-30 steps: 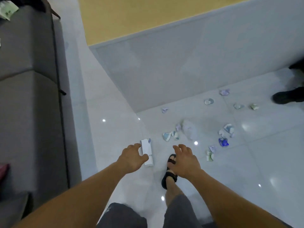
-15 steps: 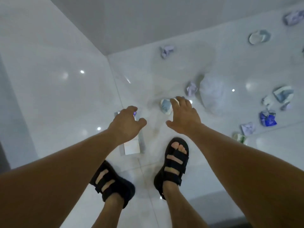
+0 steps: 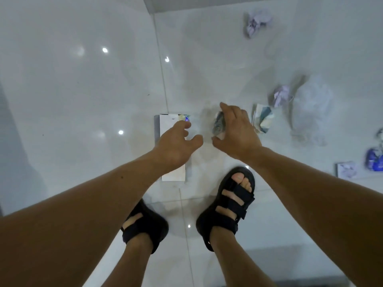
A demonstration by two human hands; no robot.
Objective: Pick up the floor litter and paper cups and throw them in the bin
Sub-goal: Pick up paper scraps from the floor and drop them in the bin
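My right hand (image 3: 236,131) reaches down over a crushed grey-blue paper cup (image 3: 218,125) on the white tiled floor. Its index finger and thumb are spread on either side of the cup, and the cup still lies on the tiles. My left hand (image 3: 176,146) hovers with loosely bent fingers over a flat white carton (image 3: 165,125) and holds nothing. More litter lies to the right: a crumpled blue-and-white cup (image 3: 263,121), a lilac paper ball (image 3: 280,96) and a clear plastic bag (image 3: 310,112). No bin is in view.
Both my feet in black sandals (image 3: 230,199) stand just behind the hands. Another lilac paper ball (image 3: 257,21) lies farther off, near the wall base. A blue wrapper (image 3: 374,160) and a white scrap (image 3: 346,169) sit at the right edge.
I have bent lower, so the floor fills the view. My right hand has come down around the crushed cup, and my left hand has lowered over the white carton.
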